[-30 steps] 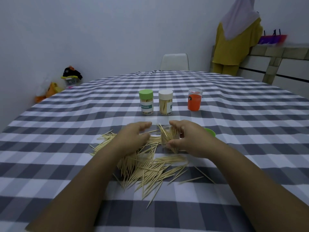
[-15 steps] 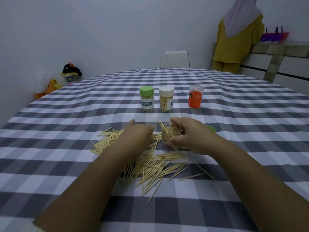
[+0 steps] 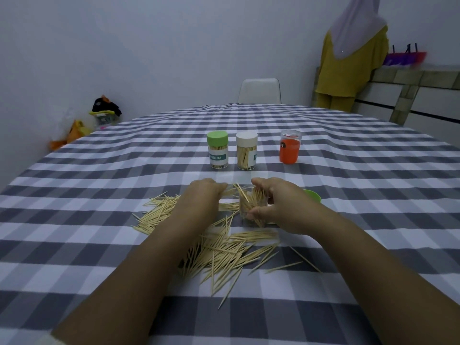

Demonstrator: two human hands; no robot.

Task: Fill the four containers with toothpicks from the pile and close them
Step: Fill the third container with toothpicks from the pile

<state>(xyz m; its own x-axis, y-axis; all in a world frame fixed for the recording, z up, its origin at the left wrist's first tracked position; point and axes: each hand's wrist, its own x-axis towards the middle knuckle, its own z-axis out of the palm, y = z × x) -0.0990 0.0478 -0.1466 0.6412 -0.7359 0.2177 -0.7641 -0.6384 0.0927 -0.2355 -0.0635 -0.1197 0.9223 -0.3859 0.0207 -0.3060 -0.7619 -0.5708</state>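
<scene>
Home dining room: checked tablecloth (image 3: 348,170), chair (image 3: 259,90).

Left hand (image 3: 204,197) apparently gathering toothpicks (image 3: 224,250)

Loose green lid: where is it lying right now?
In the head view the loose green lid lies on the checked tablecloth just behind the right hand, partly hidden by it, nearer than the orange container.

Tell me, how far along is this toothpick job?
Two containers look done: the green-lidded jar and the white-lidded jar stand filled and capped. In hand: the right hand grips a clear container with toothpicks, the left hand gathering more. Left: the loose pile, capping with the green lid, and the orange container.
</scene>
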